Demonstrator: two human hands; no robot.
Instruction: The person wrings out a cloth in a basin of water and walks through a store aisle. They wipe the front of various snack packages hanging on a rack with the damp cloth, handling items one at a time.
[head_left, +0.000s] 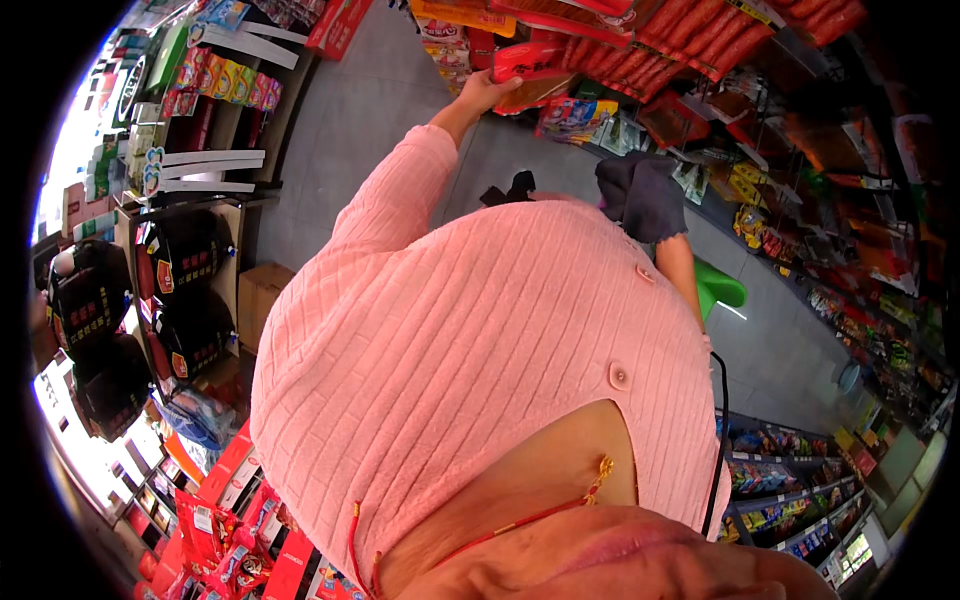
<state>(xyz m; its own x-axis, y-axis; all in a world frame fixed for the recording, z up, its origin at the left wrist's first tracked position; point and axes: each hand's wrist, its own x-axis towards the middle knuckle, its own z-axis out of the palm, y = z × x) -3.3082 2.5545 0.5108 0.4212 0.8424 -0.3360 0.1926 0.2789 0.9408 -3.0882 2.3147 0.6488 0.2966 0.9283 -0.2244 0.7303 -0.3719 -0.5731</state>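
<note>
At the end of the outstretched left arm, my left hand (486, 94) grips the edge of a red snack packet (529, 61). The packet hangs at the front of a rack filled with more red packets. A dark grey cloth (641, 191) is bunched over my right hand (673, 246), in front of my body. The cloth hides the fingers, and only the wrist side shows bare. Colourful hanging snack bags (574, 116) are just below the red packet.
Long red packaged snacks (675, 34) fill the rack ahead, which continues down the right side. A green plastic item (720, 283) is beside my right forearm on the grey tiled floor (360, 120). Black packages (187, 255) and a cardboard box (262, 296) are to the left.
</note>
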